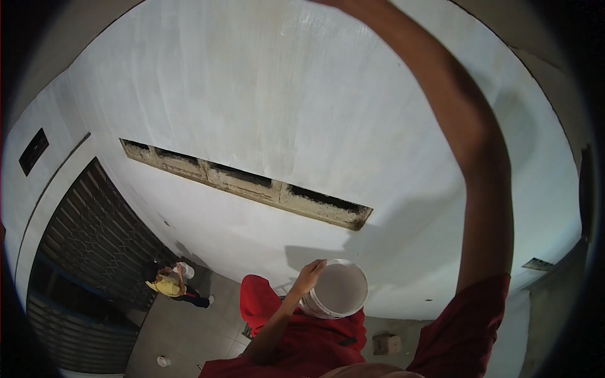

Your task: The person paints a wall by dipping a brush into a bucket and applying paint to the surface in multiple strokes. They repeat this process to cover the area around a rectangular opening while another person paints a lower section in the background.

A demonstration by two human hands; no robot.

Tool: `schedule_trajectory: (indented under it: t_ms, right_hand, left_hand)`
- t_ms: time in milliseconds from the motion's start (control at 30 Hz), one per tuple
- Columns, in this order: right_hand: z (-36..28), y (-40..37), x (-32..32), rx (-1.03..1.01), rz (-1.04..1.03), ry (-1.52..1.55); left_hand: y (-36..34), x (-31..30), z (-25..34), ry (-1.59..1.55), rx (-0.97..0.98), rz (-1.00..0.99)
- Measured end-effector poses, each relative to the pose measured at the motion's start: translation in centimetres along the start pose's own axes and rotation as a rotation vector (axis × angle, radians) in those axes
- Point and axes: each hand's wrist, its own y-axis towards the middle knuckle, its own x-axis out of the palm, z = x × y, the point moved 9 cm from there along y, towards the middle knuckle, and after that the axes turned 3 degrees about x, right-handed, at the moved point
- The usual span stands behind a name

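My left hand (309, 277) is closed over the near-left rim of a white bucket (341, 288), which rests against my lap, over the red clothing. The inside of the bucket looks pale. My right arm stretches up along the right side to the top edge of the view, and the right hand lies beyond the frame. Behind the bucket rises a large white wall (252, 82) with streaky, uneven patches.
A long recessed opening (242, 183) with rough edges crosses the wall. Far below at left, a person (169, 285) in yellow holds a white bucket (185, 270) near a metal folding gate (104, 227). A small white container (163, 361) and a box (386, 343) are on the floor.
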Motion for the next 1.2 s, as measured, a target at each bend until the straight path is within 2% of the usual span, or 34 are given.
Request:
schedule_trajectory:
  t_ms: [33, 67, 100, 133, 167, 233, 300, 333, 367, 400, 433, 467, 500, 567, 667, 867, 1067, 1200]
  right_hand:
    - [-0.1, -1.0, 2.5, -0.046, 0.024, 0.028]
    - [0.8, -2.8, 8.3, 0.073, -0.107, 0.138]
    - [-4.1, -5.6, 6.6, -0.120, 0.074, 0.096]
    - [-6.4, -7.4, 9.2, 0.052, -0.179, 0.113]
    - [-10.3, -9.7, 9.4, -0.084, -0.270, 0.179]
    - [-15.6, -13.6, 11.2, -0.181, -0.369, 0.429]
    - [-17.0, -15.2, 12.8, 0.049, -0.671, 0.570]
    - [-16.2, -14.6, 12.2, 0.106, -0.661, 0.621]
    - [-14.2, -13.2, 11.1, 0.153, -0.544, 0.594]
    - [-10.8, -11.6, 11.2, 0.190, -0.319, 0.579]
    - [-7.0, -9.8, 9.2, 0.288, -0.180, 0.561]
    - [-3.4, -7.8, 7.7, 0.367, -0.184, 0.500]
    - [-1.4, -5.9, 4.3, 0.360, -0.028, 0.312]
    - [-0.9, -3.2, -0.5, 0.252, 0.096, 0.112]
    - [-2.4, -1.9, -1.4, -0.027, -0.002, -0.160]
    - [-1.6, -2.3, -1.7, 0.005, -0.076, -0.287]
    - [0.4, -2.2, -0.8, 0.011, -0.095, -0.309]
    - [1.3, -3.1, -0.2, 0.033, -0.010, -0.292]
  left_hand:
    - [0.1, 0.0, 0.4, -0.001, 0.001, -0.002]
    - [0.1, 0.1, 0.6, -0.006, 0.003, -0.002]
    - [0.0, 0.3, 0.3, -0.010, -0.006, -0.005]
    - [0.1, 0.3, 0.0, -0.012, -0.014, -0.006]
    - [0.2, 0.2, -0.3, -0.012, -0.018, -0.003]
    - [0.1, 0.1, -1.0, 0.014, 0.007, 0.005]
    - [0.5, -0.1, -0.4, 0.014, 0.018, 0.019]
    - [0.0, 0.0, 0.0, 0.001, 0.001, 0.020]
    - [-0.1, 0.2, 0.3, -0.011, -0.013, 0.017]
    - [0.3, 0.3, 0.2, -0.011, 0.004, 0.015]
    - [0.4, 0.3, -0.3, -0.010, 0.015, 0.015]
    - [0.4, 0.2, -0.7, -0.008, 0.019, 0.016]
    - [0.5, 0.0, -0.7, -0.003, 0.009, 0.003]
    - [0.3, 0.2, -0.8, -0.002, -0.016, -0.022]
    - [0.2, 0.2, 0.0, -0.008, -0.012, -0.009]
    - [0.4, 0.2, -0.6, -0.040, 0.072, 0.000]
    - [0.5, 0.0, -0.6, 0.020, 0.052, -0.012]
    - [0.8, -0.1, -0.6, 0.077, 0.014, -0.020]
